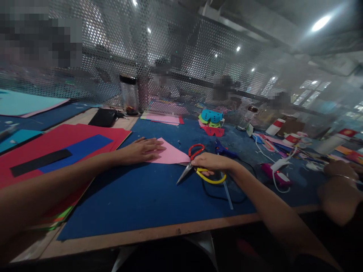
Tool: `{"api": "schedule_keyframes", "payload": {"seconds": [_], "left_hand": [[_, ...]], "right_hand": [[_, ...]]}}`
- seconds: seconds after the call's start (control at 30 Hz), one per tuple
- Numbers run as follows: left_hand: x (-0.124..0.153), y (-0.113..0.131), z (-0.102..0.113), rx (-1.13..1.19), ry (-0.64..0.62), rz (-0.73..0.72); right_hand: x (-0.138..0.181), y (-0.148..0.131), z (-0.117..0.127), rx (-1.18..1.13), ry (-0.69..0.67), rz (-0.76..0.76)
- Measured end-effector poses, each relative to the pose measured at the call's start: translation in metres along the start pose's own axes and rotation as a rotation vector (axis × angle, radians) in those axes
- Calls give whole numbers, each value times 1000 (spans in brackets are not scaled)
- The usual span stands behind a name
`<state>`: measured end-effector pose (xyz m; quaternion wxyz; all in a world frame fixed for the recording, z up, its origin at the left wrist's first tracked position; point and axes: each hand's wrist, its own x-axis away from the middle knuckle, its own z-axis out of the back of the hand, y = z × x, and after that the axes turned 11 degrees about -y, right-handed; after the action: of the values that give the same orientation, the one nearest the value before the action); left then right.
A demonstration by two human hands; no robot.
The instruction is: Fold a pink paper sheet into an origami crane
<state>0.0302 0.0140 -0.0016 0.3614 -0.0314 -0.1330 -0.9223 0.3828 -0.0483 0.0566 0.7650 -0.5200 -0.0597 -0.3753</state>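
Note:
A piece of pink paper (pixel 172 153), narrowing to a point on its right, lies flat on the blue mat (pixel 136 196). My left hand (pixel 141 150) rests on its left end with the fingers stretched out. In my right hand (pixel 211 162) is a pair of scissors (pixel 185 173) with one red and one yellow handle. Their blades point down to the left, just past the paper's right tip, and look closed. A blue glue gun (pixel 225 149) lies behind my right hand, with a clear glue stick (pixel 227 194) near it.
Red sheets (pixel 85 132) with blue and black strips lie at left. Cut paper masks (pixel 211 117), a black wallet (pixel 102 117) and a glass bottle (pixel 129 94) stand or lie farther back. A power strip (pixel 279 164) and another person's arm (pixel 340 189) are at right.

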Motion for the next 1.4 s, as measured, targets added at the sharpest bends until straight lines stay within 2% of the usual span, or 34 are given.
{"api": "schedule_keyframes", "payload": {"seconds": [0.17, 0.47, 0.77, 1.0, 1.23, 1.4], "left_hand": [[0, 1, -1, -7, 31, -25], [-1, 0, -1, -15, 8, -3], [4, 7, 4, 17, 13, -26], [10, -4, 2, -7, 43, -7], [6, 5, 0, -28, 4, 81], [6, 4, 1, -26, 22, 56]], "right_hand": [[1, 2, 0, -18, -8, -9], [-3, -4, -4, -13, -13, 6], [-5, 2, -1, 21, -28, 2], [-6, 9, 0, -7, -19, -21], [-7, -2, 0, 29, 3, -31], [-11, -11, 0, 50, -2, -33]]}}
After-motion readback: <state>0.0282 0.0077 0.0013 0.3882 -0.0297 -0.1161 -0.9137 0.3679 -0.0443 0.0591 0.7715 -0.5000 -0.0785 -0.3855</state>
